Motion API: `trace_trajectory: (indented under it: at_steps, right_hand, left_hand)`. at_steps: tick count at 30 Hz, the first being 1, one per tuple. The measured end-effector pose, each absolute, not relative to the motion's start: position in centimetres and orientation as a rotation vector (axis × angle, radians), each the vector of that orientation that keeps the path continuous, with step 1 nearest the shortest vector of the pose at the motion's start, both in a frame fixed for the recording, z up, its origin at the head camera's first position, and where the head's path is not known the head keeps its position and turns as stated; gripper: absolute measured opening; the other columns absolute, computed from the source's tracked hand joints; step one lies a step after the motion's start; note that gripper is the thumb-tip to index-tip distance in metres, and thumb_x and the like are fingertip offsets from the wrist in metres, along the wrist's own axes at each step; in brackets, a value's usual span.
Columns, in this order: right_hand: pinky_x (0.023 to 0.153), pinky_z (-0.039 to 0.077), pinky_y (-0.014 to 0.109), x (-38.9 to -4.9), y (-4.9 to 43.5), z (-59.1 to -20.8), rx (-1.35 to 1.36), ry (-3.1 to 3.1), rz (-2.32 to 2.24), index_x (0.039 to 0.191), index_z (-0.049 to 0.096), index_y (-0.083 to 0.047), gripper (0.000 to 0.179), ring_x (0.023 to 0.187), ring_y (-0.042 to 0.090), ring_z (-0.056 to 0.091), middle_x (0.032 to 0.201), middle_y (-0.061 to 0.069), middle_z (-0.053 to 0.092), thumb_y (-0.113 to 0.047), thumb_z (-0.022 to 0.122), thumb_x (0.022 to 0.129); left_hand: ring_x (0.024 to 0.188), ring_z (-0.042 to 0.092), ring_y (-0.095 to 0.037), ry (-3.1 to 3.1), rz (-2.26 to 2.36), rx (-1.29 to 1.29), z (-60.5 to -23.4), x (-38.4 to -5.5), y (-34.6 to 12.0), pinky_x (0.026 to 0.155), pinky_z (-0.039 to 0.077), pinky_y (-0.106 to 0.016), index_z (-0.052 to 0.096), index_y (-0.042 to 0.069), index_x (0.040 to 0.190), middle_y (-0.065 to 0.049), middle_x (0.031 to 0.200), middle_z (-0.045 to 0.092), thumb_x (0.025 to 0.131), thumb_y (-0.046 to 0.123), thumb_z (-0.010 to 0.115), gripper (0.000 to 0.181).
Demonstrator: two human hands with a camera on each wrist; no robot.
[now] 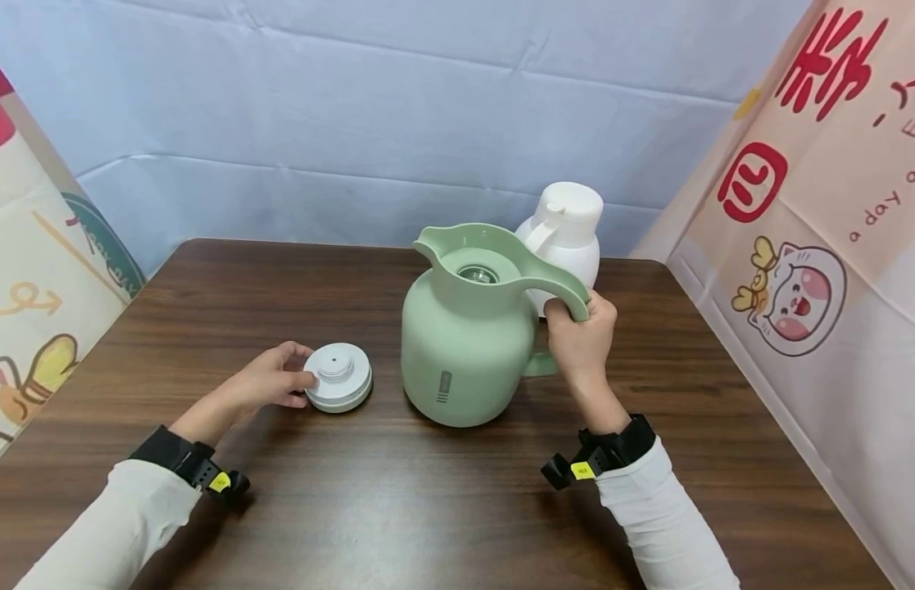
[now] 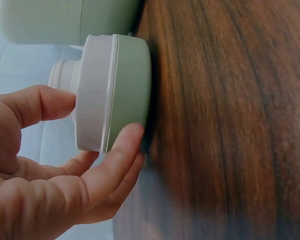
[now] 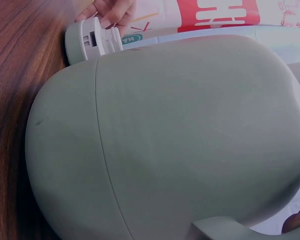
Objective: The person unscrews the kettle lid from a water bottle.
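A round lid (image 1: 337,378), white with a stepped knob on its upper side, lies upside down on the table; the left wrist view shows its green outer part (image 2: 131,95) below. My left hand (image 1: 276,379) pinches the lid's left edge, thumb on the white face and fingers against the side. To its right stands a green vacuum jug (image 1: 457,344), its mouth uncovered and its spout pointing left. My right hand (image 1: 586,332) grips the jug's handle (image 1: 553,279) from the right. In the right wrist view the jug's body (image 3: 190,135) fills most of the picture.
A white jug (image 1: 575,221) stands behind the green one, partly hidden by it and by its handle. Under everything is a dark wooden table (image 1: 398,500). A pale blue cloth (image 1: 354,123) hangs behind, and printed cloths (image 1: 789,270) hang at the sides.
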State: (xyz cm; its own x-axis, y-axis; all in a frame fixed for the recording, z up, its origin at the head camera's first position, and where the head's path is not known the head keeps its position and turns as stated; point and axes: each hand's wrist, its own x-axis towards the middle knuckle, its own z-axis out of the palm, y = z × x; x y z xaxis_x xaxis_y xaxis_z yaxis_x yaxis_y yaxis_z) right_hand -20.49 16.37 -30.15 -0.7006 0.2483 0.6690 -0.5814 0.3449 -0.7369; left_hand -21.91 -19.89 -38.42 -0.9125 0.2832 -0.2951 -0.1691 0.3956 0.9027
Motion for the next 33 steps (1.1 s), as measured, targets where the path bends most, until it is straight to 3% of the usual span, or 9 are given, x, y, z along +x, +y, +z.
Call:
trace_trajectory:
  at_steps: [10, 28, 33]
  right_hand:
    - [0.048, 0.013, 0.026, -20.45, 16.32, -30.11, 0.275, -1.891, 1.456, 0.054, 0.022, 0.006, 0.029, 0.050, 0.015, 0.008, 0.052, -0.002, 0.014, 0.014, 0.043, 0.072]
    - [0.046, 0.014, 0.024, -20.40, 16.25, -30.06, 0.252, -1.888, 1.446, 0.052, 0.024, 0.006, 0.028, 0.048, 0.012, 0.010, 0.049, -0.003, 0.015, 0.013, 0.043, 0.070]
    - [0.043, 0.017, 0.023, -20.21, 16.19, -29.92, 0.245, -1.905, 1.470, 0.052, 0.026, 0.005, 0.027, 0.040, 0.009, 0.016, 0.043, -0.004, 0.021, 0.013, 0.043, 0.071]
  left_hand:
    - [0.090, 0.056, -0.027, 2.255, 1.547, 0.131, -38.49, -21.80, -20.10, 0.072, 0.052, -0.039, 0.029, -0.001, 0.138, -0.028, 0.117, 0.040, 0.089, 0.003, 0.055, 0.056]
    - [0.104, 0.053, -0.031, 2.396, 1.380, 0.219, -38.21, -21.78, -19.80, 0.074, 0.051, -0.035, 0.028, -0.006, 0.141, -0.030, 0.129, 0.040, 0.089, 0.008, 0.056, 0.060]
    - [0.090, 0.056, -0.026, 2.465, 1.311, 0.258, -38.13, -21.66, -19.56, 0.069, 0.050, -0.034, 0.028, -0.007, 0.139, -0.026, 0.121, 0.047, 0.085, 0.018, 0.067, 0.072]
